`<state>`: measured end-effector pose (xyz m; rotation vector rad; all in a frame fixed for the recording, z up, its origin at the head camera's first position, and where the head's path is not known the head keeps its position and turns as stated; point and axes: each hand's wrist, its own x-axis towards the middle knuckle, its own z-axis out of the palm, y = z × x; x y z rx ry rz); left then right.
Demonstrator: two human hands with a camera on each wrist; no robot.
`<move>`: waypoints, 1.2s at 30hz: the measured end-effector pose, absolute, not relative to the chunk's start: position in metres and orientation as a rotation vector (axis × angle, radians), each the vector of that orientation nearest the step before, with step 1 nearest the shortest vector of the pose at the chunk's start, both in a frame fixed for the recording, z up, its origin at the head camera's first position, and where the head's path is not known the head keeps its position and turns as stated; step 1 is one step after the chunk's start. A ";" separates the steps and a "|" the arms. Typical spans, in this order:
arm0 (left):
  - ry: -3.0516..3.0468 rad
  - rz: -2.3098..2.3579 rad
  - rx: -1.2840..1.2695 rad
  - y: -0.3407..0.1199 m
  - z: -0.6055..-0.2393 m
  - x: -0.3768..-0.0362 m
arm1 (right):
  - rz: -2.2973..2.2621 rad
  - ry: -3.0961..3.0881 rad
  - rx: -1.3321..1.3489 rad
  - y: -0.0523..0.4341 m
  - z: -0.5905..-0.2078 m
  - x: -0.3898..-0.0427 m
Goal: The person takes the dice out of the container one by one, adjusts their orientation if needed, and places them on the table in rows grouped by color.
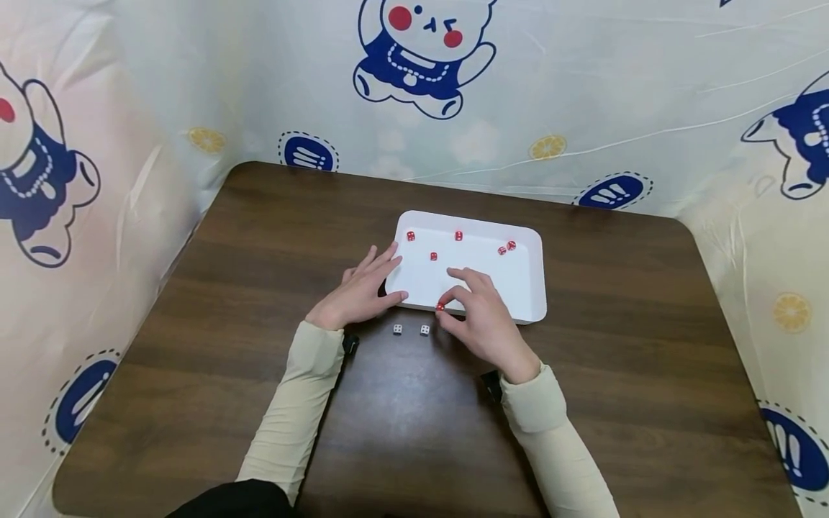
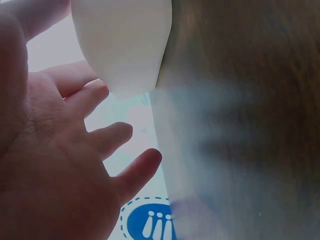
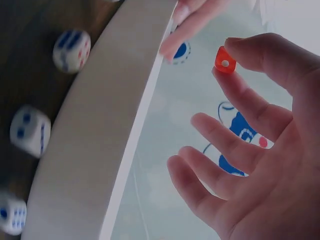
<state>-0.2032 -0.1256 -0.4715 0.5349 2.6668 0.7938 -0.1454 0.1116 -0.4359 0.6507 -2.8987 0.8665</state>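
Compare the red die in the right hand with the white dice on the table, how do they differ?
The red die is red with white pips; the white dice are white with dark pips. The red die is pinched between thumb and forefinger of the right hand at the tray's near rim, off the table; the white dice lie loose on the wooden table, outside the tray. All are small cubes.

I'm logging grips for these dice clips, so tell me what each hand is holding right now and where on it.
The right hand pinches a red die by opposite faces between thumb and fingertip. The left hand holds nothing; its straight fingers rest against the white tray edge.
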 end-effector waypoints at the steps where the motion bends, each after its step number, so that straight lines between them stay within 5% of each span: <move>1: 2.663 0.797 0.533 -0.126 -0.472 -0.203 | 0.869 -2.903 0.663 0.109 -0.436 -0.145; 36: 2.633 0.850 0.582 -0.130 -0.472 -0.203 | 0.737 -3.008 1.008 0.066 -0.462 -0.122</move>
